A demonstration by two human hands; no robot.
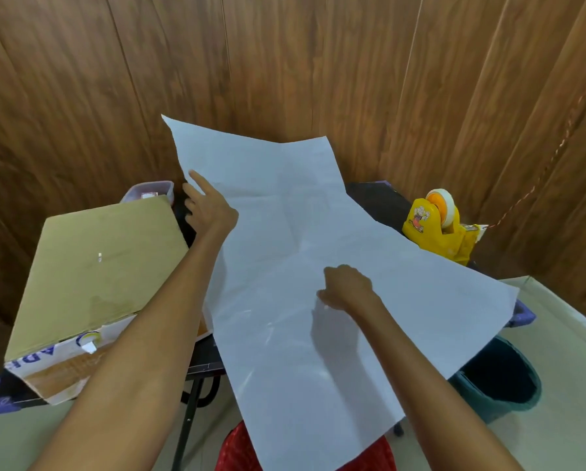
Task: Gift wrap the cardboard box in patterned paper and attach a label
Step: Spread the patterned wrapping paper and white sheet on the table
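White paper (278, 215): big creased sheet, plain side up; spread over middle & R part of the table (373, 198), hangs past near edge twd the person; far L corner lifted up in front of the wood wall (318, 62)
Cardboard box (91, 266): on L half of table, broad brown face up; near side w/ white print & brown tape reaches near L corner; just beside paper's L edge, w/ the L forearm crossing btwn them
L hand (213, 212): at paper's L edge, nr far side of table; index finger straight & lying over the sheet, other fingers curled just off the edge; thumb hidden, so can't tell if it grips the sheet or only touches it
R hand (347, 287): on middle of paper, knuckles up, fingers curled down onto the sheet; can't tell if it pinches paper or just presses
Tape dispenser (437, 229): yellow, cartoon sticker on side, tape roll on orange hub; stands at far R corner of table, just beside paper's R edge
Plastic tub (148, 192): pale lilac, far L corner, behind box, mostly hidden
Bucket (499, 379): teal, on the floor below R edge of table, part covered by overhanging paper
Table: small, dark top, purple caps on corners, black legs
Red cloth (240, 450): at the person's lap, under near end of paper
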